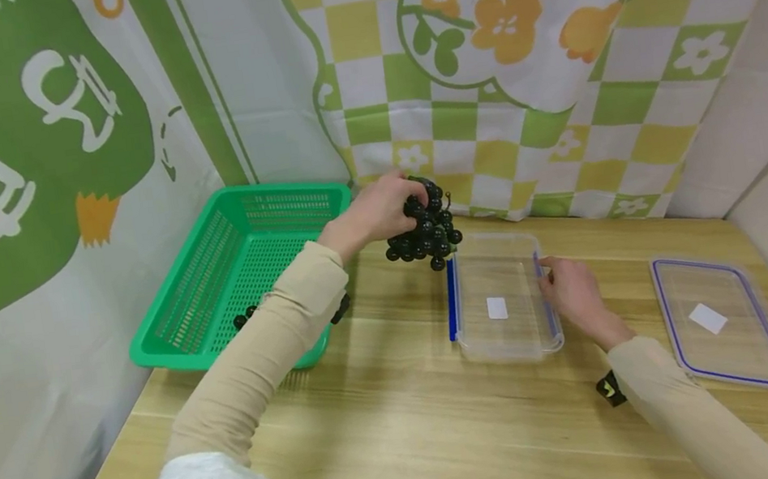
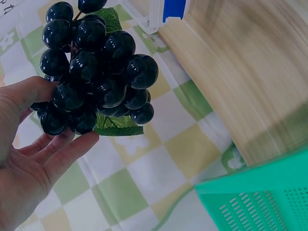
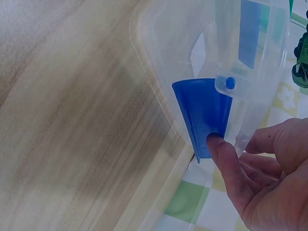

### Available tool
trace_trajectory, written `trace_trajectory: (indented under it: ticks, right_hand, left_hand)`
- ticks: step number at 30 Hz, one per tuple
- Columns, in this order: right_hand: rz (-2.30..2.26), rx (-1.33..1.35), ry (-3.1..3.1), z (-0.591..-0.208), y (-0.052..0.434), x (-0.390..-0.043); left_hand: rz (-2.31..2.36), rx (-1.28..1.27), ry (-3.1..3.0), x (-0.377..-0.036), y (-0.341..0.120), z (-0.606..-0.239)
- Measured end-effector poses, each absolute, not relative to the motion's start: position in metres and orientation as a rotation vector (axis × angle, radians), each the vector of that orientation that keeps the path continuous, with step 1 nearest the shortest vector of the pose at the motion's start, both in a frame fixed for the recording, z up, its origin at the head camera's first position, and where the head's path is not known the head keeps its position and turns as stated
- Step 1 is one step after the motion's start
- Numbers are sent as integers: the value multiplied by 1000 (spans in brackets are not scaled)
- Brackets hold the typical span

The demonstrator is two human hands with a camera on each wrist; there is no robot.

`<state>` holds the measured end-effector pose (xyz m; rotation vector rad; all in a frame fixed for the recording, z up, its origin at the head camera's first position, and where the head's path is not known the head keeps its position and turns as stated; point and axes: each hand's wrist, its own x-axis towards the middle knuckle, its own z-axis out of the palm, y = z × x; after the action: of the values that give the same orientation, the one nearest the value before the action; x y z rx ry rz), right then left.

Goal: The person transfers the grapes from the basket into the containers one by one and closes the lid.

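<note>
A bunch of dark grapes (image 1: 433, 232) hangs in the air just behind a clear plastic container, gripped by my left hand (image 1: 383, 208). In the left wrist view, the thumb and fingers are around the grapes (image 2: 91, 72), and green leaves (image 2: 118, 126) show behind them. My right hand (image 1: 574, 293) holds the right side of the clear container (image 1: 507, 275), which has no lid on it. Up close in the right wrist view, a finger presses the blue latch flap (image 3: 207, 110), with the thumb at the container's wall.
At the left stands a green plastic basket (image 1: 150, 347); several dark round fruits (image 1: 244, 318) show inside, partly behind the left forearm. A clear lid with a blue seal (image 1: 728, 330) lies on the wooden table (image 1: 457, 442) at right. A patterned curtain (image 1: 398, 74) hangs behind.
</note>
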<state>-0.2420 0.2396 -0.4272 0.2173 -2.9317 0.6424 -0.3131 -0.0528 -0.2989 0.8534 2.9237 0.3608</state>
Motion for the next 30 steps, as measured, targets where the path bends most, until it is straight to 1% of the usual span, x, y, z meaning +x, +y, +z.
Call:
trace_trajectory:
  ticks: [13,30]
  right_hand:
    - [677,183,-2951,-431,239,-243]
    - [687,152,-2960,-430,239,-241]
  left_hand:
    - [362,881,2900,-313,-39,-305]
    - [380,1014,2888,-309,-7,-313]
